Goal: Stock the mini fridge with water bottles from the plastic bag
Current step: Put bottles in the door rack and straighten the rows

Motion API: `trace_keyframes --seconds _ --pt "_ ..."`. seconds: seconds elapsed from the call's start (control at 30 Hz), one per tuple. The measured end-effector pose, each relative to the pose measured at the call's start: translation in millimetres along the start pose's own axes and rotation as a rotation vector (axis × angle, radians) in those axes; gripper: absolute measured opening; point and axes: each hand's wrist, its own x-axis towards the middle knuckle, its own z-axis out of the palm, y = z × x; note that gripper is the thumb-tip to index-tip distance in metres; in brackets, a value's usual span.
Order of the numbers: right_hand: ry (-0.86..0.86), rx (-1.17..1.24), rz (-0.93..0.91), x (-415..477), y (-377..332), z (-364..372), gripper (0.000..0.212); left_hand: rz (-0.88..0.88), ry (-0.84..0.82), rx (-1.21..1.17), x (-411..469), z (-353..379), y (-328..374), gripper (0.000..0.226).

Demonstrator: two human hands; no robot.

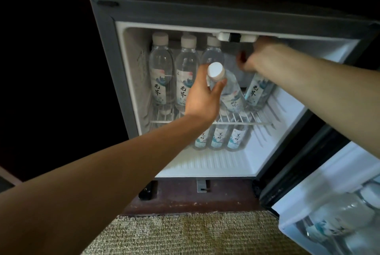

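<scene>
Right now, in the head view, your left grip (202, 98) is closed round the neck of a water bottle (230, 92), thumb and fingers pinching just under its white cap (215, 71). The cap points back at you, while the base leans away and to the right, down onto or just above the wire shelf (261, 119) of the mini fridge (115, 49). Its long axis therefore runs from your grip into the gap between the row of standing bottles (185, 77) on the left and the second bottle (257, 93) on the right. Your right grip (251, 58) is blurred but looks curled over the top of that tilted second bottle. The left grip is nearer the gap, so I judge that standing its bottle up means settling the base and lifting the cap upright. The plastic bag is out of view.
</scene>
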Motion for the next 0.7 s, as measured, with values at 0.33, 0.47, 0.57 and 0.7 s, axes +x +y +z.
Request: trace_keyframes --seconds 0.33,0.47,0.57,0.7 --pt "-0.019 -0.458 -0.119 28 31 -6 0.028 0.005 0.022 -0.021 2 2 1 0.033" --pt "-0.046 -0.81 -0.169 39 39 4 0.023 -0.006 0.013 -0.024 4 0 -1 0.034" --pt "-0.121 -0.923 -0.179 46 41 9 0.019 -0.023 0.037 -0.033 5 2 0 0.034" --pt "-0.198 -1.027 -0.219 43 41 9 0.027 -0.043 0.04 -0.044 6 1 -1 0.033"
